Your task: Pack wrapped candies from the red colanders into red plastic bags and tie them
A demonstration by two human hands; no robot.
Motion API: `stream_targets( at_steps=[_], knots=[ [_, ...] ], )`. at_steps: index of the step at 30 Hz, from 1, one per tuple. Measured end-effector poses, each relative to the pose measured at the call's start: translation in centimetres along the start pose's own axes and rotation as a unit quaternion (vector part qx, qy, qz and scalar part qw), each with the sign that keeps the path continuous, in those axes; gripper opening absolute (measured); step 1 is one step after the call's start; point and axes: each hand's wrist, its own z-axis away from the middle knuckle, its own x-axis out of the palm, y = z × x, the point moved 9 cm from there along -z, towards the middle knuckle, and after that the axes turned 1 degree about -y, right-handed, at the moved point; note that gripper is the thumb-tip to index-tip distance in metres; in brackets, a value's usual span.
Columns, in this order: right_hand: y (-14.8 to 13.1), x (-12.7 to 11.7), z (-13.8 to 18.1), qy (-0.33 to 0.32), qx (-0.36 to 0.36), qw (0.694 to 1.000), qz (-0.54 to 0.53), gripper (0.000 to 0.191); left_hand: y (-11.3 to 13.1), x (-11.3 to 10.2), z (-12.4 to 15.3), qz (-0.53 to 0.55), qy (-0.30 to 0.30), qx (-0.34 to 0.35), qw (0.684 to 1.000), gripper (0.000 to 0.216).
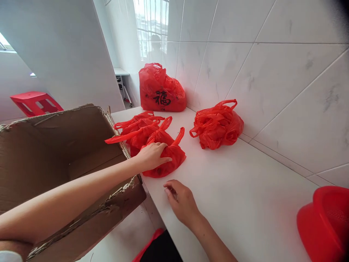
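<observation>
My left hand (154, 155) is closed over the nearest tied red plastic bag (174, 162), thumb towards me and fingertips partly hidden in its folds. Whatever that bag contains does not show. Behind it, more knotted red plastic bags (133, 125) sit in a row along the table's left edge, handles sticking up. Just in front of the held bag, my right hand (182, 202) hovers above the white table (234, 203). Its fingers are loosely bent, with a small gap to the thumb and nothing between them.
Left of the table stands an open cardboard box (54, 145) with ragged edges. A crumpled heap of red bags (218, 125) and a large printed red bag (163, 91) rest against the tiled wall. A red plastic basin (319, 222) stands at right; a red stool (36, 102) is beyond the box.
</observation>
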Motion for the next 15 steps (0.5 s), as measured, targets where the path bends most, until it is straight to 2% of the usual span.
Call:
stream_targets(
  at_steps=[4,7,11,15],
  knots=[
    [-3.8,3.1,-0.6,-0.043,-0.085,0.995,0.042,0.026,-0.1,0.5,-0.2,-0.039,-0.012,0.008,0.999,0.048],
    [-5.2,4.9,-1.2,-0.051,-0.126,0.989,0.060,0.031,-0.4,0.1,-1.2,-0.052,-0.012,0.013,0.998,0.032],
    [-4.5,6.8,-1.7,-0.055,-0.121,0.988,0.077,0.030,-1.3,-0.8,-2.7,-0.050,0.005,0.010,0.999,0.026],
    [-3.7,7.3,-1.9,-0.049,-0.108,0.990,0.073,0.033,-2.1,-0.5,-2.6,-0.017,0.001,0.008,1.000,0.036]
  ],
)
